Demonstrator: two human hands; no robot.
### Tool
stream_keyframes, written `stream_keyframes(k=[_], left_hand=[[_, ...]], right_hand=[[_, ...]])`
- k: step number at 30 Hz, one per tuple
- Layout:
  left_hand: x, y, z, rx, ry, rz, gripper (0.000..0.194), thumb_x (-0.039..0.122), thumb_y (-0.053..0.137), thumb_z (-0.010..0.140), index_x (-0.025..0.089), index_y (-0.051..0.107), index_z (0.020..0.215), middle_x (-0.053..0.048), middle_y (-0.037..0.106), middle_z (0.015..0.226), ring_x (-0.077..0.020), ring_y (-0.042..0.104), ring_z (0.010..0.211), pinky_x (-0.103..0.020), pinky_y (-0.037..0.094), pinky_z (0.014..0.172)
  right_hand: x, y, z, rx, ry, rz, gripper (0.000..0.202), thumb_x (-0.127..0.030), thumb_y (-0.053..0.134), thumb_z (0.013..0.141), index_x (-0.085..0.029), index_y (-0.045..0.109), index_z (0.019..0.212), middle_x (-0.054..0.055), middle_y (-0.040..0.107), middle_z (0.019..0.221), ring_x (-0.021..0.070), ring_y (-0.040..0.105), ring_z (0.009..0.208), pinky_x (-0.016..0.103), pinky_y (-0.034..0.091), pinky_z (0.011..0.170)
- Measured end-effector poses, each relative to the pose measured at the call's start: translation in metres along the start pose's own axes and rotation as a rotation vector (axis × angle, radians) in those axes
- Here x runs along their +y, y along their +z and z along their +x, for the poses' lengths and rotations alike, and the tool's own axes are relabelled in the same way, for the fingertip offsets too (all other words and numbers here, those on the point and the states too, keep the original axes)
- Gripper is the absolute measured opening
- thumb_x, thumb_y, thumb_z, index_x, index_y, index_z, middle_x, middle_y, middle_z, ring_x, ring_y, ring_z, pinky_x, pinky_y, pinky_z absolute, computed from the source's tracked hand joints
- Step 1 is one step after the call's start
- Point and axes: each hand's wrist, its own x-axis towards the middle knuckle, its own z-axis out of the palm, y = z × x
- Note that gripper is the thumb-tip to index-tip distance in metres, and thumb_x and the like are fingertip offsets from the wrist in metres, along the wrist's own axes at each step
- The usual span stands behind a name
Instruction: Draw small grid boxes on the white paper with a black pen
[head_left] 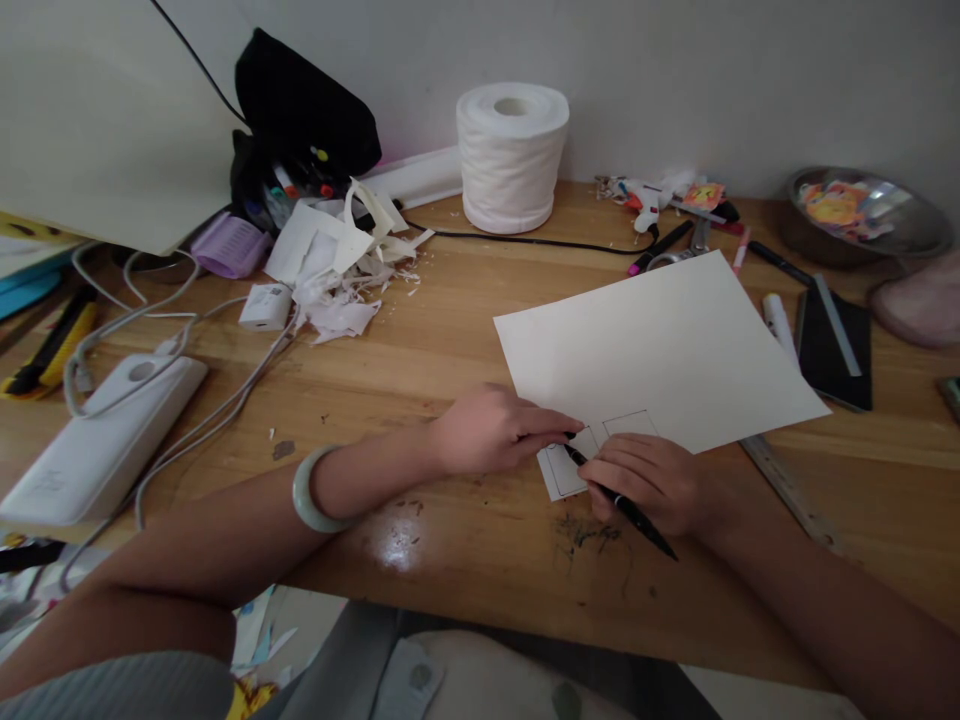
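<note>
A large white sheet of paper [660, 345] lies at an angle on the wooden table, with thin dark rectangles drawn near its lower left corner. My right hand [649, 480] is closed around a black pen [637, 520], whose tip is close to the left rectangle. My left hand [502, 430] reaches in from the left, its fingers together at the sheet's lower left edge near the pen tip. A small black thing, perhaps a pen cap, shows at its fingertips; what the fingers hold is mostly hidden.
Paper scraps [337, 260], a white roll [513, 155], a white power bank [105, 435] with cables and a black pencil case [300, 110] stand around. Farther right are a glue gun [645, 200], a metal bowl [862, 215] and a ruler [791, 490].
</note>
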Motion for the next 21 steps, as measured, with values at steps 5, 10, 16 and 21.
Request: stream_keyframes(k=[5, 10, 16, 21], left_hand=[[-0.0001, -0.0002, 0.0000, -0.012, -0.005, 0.008, 0.022, 0.027, 0.048, 0.085, 0.023, 0.062, 0.101, 0.004, 0.068, 0.087, -0.0088, 0.062, 0.066, -0.019, 0.042, 0.058], [-0.0002, -0.0012, 0.0008, -0.020, -0.007, 0.000, 0.022, 0.028, 0.048, 0.085, 0.023, 0.062, 0.101, 0.003, 0.068, 0.086, -0.0089, 0.062, 0.067, -0.019, 0.041, 0.057], [-0.0004, -0.0017, 0.0007, -0.040, -0.013, -0.006, 0.022, 0.028, 0.049, 0.085, 0.024, 0.061, 0.103, 0.005, 0.068, 0.087, -0.0087, 0.062, 0.067, -0.019, 0.040, 0.057], [0.0003, -0.0017, 0.0010, -0.031, -0.015, -0.008, 0.022, 0.027, 0.049, 0.084, 0.023, 0.061, 0.102, 0.004, 0.068, 0.086, -0.0083, 0.062, 0.066, -0.019, 0.039, 0.057]], right_hand=[[0.0001, -0.0011, 0.0008, 0.027, 0.056, 0.029, 0.012, -0.012, 0.046, 0.076, -0.019, 0.049, 0.086, 0.000, 0.060, 0.060, 0.0120, 0.056, 0.054, 0.025, 0.048, 0.051], [0.0030, -0.0034, -0.0023, 0.094, 0.383, 0.178, 0.012, -0.013, 0.045, 0.076, -0.020, 0.052, 0.083, 0.000, 0.060, 0.062, 0.0102, 0.056, 0.053, 0.021, 0.046, 0.049], [0.0064, 0.0024, -0.0081, 0.163, 0.704, 0.369, 0.010, -0.016, 0.045, 0.079, -0.018, 0.054, 0.081, -0.002, 0.056, 0.057, 0.0076, 0.050, 0.045, 0.018, 0.039, 0.041], [0.0055, 0.0060, -0.0075, 0.136, 0.747, 0.435, 0.010, -0.017, 0.045, 0.081, -0.018, 0.054, 0.082, -0.003, 0.055, 0.056, 0.0069, 0.050, 0.045, 0.016, 0.038, 0.042]])
